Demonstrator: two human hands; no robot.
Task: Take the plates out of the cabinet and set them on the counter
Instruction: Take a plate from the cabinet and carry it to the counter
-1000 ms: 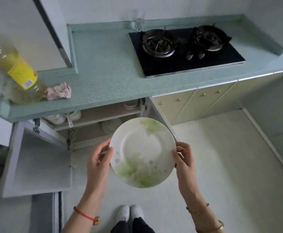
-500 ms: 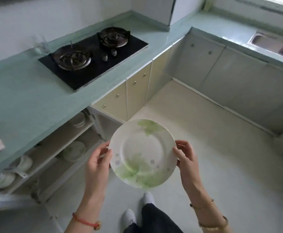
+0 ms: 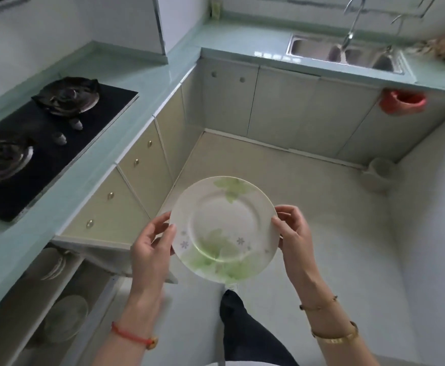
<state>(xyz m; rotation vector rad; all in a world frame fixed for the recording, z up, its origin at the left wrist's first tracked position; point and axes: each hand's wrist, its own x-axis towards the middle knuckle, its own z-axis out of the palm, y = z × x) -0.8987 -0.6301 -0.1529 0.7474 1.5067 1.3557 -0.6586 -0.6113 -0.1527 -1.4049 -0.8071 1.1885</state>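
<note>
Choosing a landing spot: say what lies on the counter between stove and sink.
Head view: bare counter from stove to sink, except something yellowish by the back wall.

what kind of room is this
Most likely a home kitchen: a gas hob set in the green counter, a steel sink with a tap, and an open low cabinet holding dishes.

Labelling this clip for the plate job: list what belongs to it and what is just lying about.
Job in hand:
- plate, gripped at its rim by the left hand and the right hand
- open cabinet, with dishes inside
- counter

Lying about:
- gas hob
- sink and faucet
- red container hanging under the counter
- pale bin on the floor
</note>
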